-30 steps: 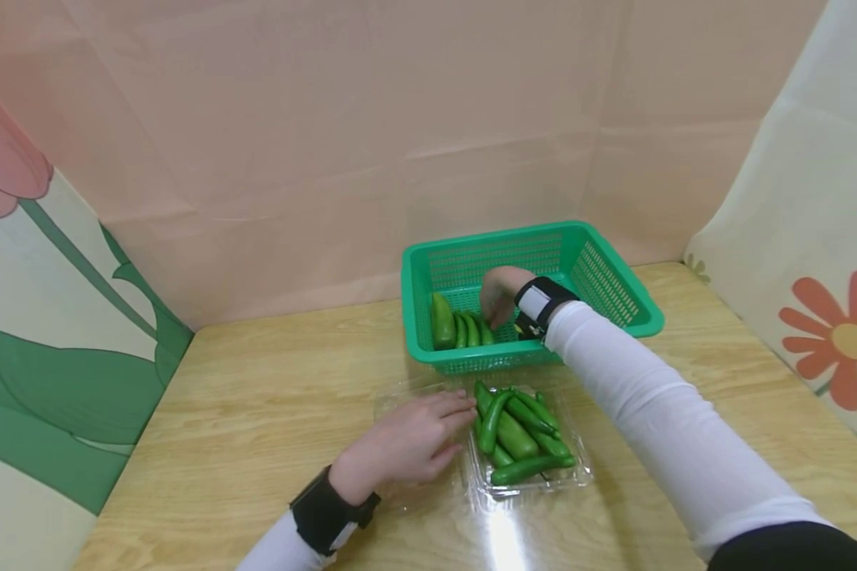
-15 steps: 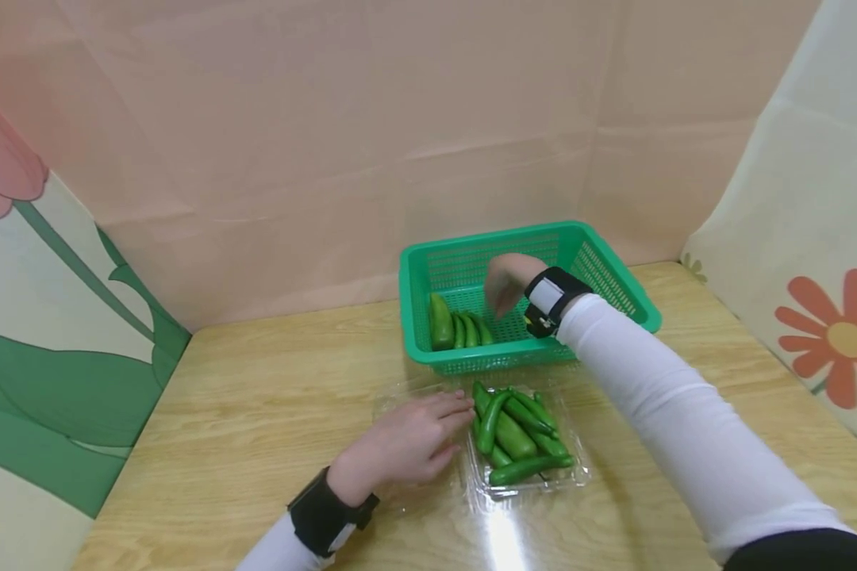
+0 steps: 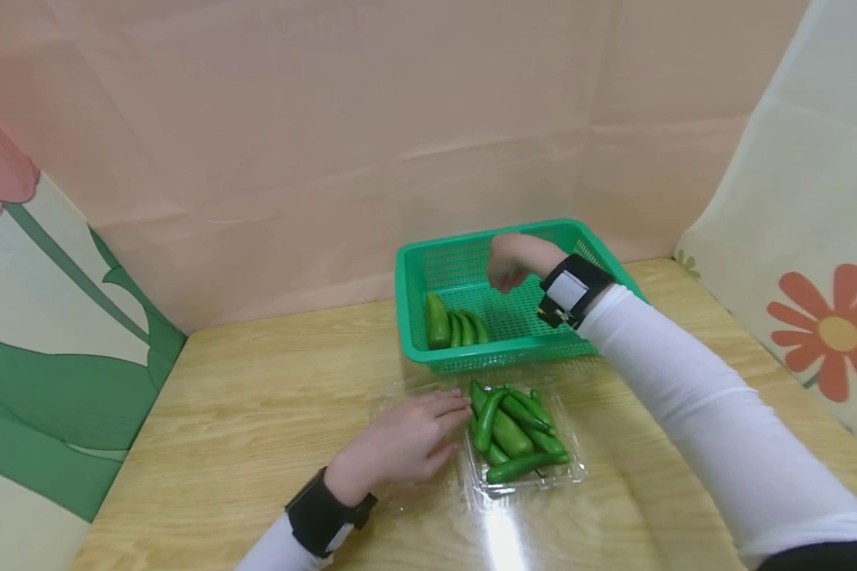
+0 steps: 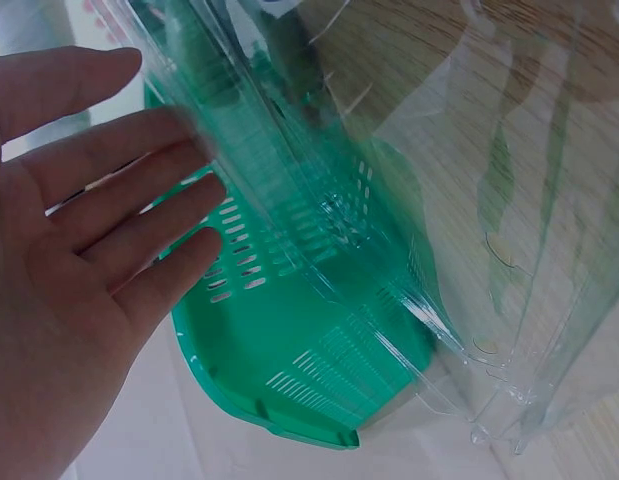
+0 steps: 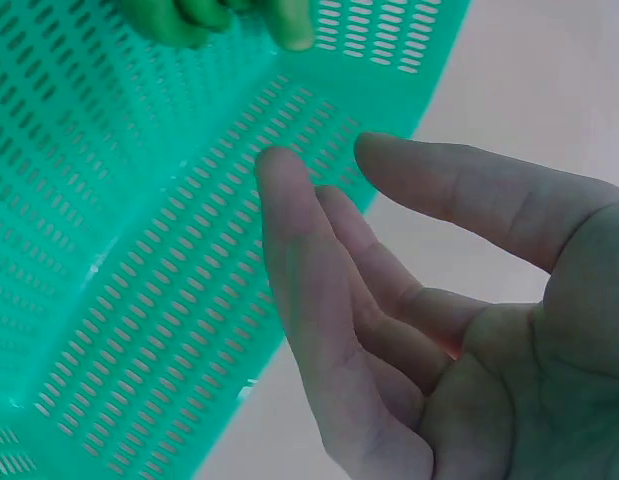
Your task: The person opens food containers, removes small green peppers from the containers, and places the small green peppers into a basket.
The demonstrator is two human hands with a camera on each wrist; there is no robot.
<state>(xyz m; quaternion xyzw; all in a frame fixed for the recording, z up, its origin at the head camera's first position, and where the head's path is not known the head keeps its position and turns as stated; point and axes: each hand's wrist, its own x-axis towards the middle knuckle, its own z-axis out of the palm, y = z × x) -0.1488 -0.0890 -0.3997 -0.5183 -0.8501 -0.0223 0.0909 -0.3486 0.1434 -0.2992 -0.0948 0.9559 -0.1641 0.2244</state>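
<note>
1. At least six green peppers (image 3: 510, 434) piled in one clear tray (image 3: 577, 469)
2. One green basket (image 3: 403, 305) behind it: one fat pepper (image 3: 438, 323), three skinny ones (image 3: 467, 328)
3. Right hand (image 3: 517, 258) hovers over the basket, thumb and fingers apart
4. Left hand (image 3: 405, 441) beside the peppers, fingers pretty straight
5. One wooden table (image 3: 278, 381)

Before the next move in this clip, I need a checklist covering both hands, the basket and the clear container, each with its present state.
1. Right hand free: ok, nothing between thumb and fingers.
2. Green basket upright: ok.
3. Basket vegetables grouped: ok, side by side.
4. Clear container open: ok, its contents lie uncovered.
5. Container vegetables in neat rows: not ok, heaped crosswise.
6. Left hand steadying the container: cannot tell, contact unclear.
</note>
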